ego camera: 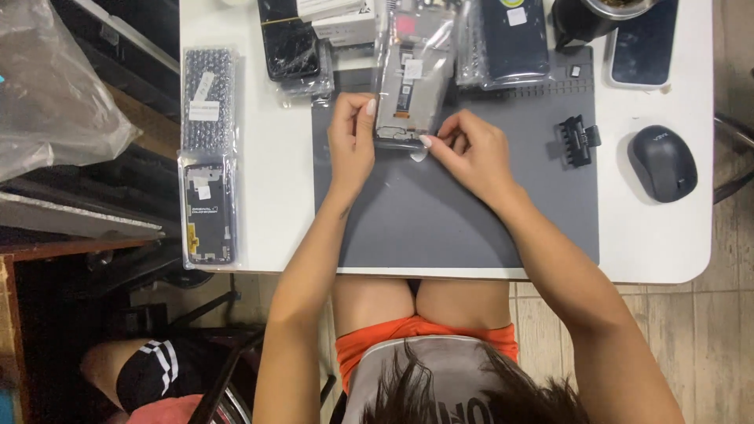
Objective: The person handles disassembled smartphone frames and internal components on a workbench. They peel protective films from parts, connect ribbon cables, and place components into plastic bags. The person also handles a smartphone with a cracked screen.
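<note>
We have the bagged phone screen part [411, 74] lying on the far edge of the grey work mat [463, 212], its near end between our two hands. Our left hand [351, 141] presses on the bag's left lower corner, fingers [369, 110] closed flat against the plastic rather than wrapped round it. Our right hand [470, 153] pinches the bag's bottom edge, thumb and forefinger nearly shut on what looks like a small clear flap or tab of film [419, 155]; we cannot tell whether it is part of the bag or a separate sticker. The main risk, as we judge it, is a pull that is too sharp: the thin plastic could tear unevenly and the part inside could slide out and scrape across the mat. Pressing hard with the left hand could also flex the panel, which looks thin and fragile. The surface [267, 188] is crowded: other bagged parts [209, 208] lie to the left, a black clip tool [577, 141] and a dark mouse [664, 162] sit to the right, and a dark cup [585, 20] stands just beyond the mat next to a phone [642, 43]. A jerk of the elbow could knock that cup towards the electronics.
</note>
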